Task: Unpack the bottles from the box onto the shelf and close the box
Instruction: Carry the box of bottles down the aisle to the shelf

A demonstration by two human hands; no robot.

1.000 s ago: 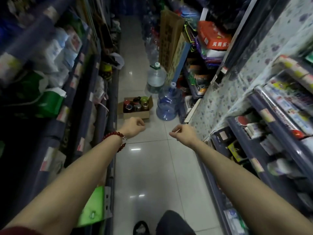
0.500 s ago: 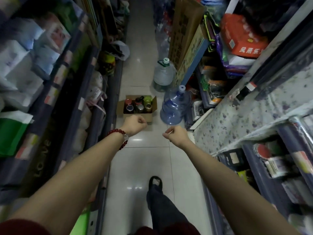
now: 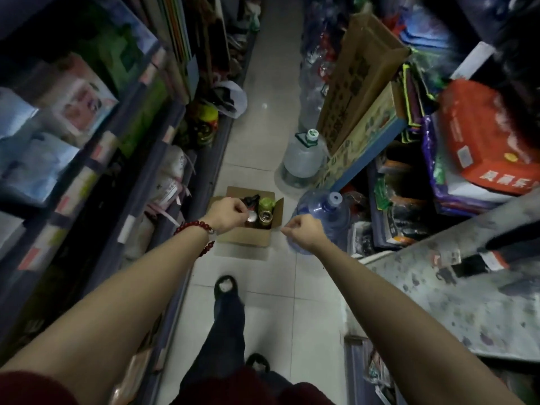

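An open cardboard box point(image 3: 248, 244) stands on the tiled aisle floor ahead of me, flaps up. Several bottles and jars stand inside it, among them a green-capped bottle point(image 3: 266, 203) and a jar with a metal lid point(image 3: 265, 217). My left hand point(image 3: 228, 213), with a red bead bracelet at the wrist, is curled into a fist and overlaps the box's left part in view; whether it touches anything is unclear. My right hand point(image 3: 304, 232) is curled too, to the right of the box, and I see nothing in it. Stocked shelves point(image 3: 140, 182) run along the left.
A blue water jug point(image 3: 330, 211) leans just right of the box, and a clear one point(image 3: 302, 159) stands behind it. Tall cartons point(image 3: 356, 80) and packed shelves crowd the right side. A patterned cloth-covered surface point(image 3: 453, 302) is at my right. My sandalled foot point(image 3: 225, 287) is mid-aisle.
I have walked down the aisle toward the box, which now looks larger and closer. Both arms stay stretched forward, and my left fist now overlaps the box.
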